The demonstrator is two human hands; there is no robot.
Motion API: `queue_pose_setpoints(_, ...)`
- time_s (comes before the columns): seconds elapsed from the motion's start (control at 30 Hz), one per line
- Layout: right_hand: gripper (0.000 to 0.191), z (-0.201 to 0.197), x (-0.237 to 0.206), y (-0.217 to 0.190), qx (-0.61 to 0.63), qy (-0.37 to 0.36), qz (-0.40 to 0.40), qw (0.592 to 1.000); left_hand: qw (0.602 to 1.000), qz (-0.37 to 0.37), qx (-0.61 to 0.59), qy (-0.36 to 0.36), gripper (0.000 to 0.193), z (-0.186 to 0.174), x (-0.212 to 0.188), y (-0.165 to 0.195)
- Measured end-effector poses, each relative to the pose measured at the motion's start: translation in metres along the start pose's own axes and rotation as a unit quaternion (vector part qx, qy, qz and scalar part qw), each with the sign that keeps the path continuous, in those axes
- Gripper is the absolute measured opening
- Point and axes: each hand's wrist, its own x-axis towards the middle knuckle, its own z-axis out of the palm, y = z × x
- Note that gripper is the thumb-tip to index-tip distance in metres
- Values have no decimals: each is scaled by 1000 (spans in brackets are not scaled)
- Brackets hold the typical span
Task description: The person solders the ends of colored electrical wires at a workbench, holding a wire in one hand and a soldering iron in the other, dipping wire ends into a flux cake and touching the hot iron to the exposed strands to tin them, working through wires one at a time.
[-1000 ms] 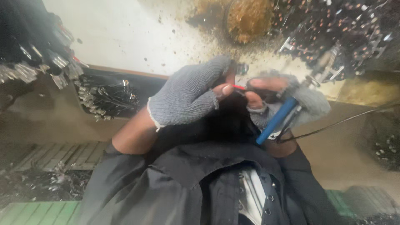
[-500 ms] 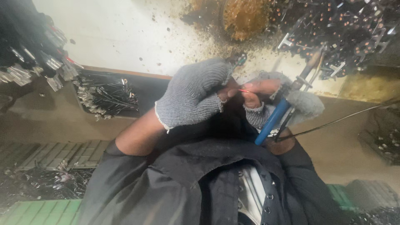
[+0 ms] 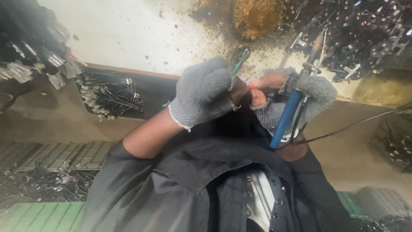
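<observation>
1. Here, the gloved left hand point(image 3: 206, 96) pinches thin red and green wires point(image 3: 241, 64) — just above the workbench's point(image 3: 128, 38) near edge.
2. Alongside, the gloved right hand point(image 3: 300, 96) clasps a blue-handled soldering iron point(image 3: 292, 109) — tip raised beside the wires.

stained white worktop point(image 3: 128, 34), dim brown floor point(image 3: 51, 124), green tiles point(image 3: 38, 215)

Left hand point(image 3: 206, 96) in grey glove hid the pinched end of the thin wires point(image 3: 240, 64). Soldering iron point(image 3: 286, 118) tip blurred among clutter. Right hand point(image 3: 296, 96) grip partly covered. Parts pile point(image 3: 360, 30) cut off by the top edge.
</observation>
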Motion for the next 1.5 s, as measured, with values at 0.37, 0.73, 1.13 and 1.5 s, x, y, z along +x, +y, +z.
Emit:
queue_pose_setpoints(0.37, 9, 2, 18, -11, -46, 45, -66, 996, 990, 61, 122, 46, 14, -31, 26, -13)
queue_pose_setpoints(0.73, 10, 1, 21, 3, -141, 30, -47, 988, 996, -21, 65, 64, 19, -32, 56, -23)
queue_pose_setpoints(1.13, 19, -3, 13, -8, -63, 3, -26, 998, 997, -8, -76, -25, 19, -50, 22, 0)
queue_pose_setpoints(1.5, 25, -5, 26, -27, -22, -8, -123, 992, 976, -17, -184, -112, 15, -32, 12, 25)
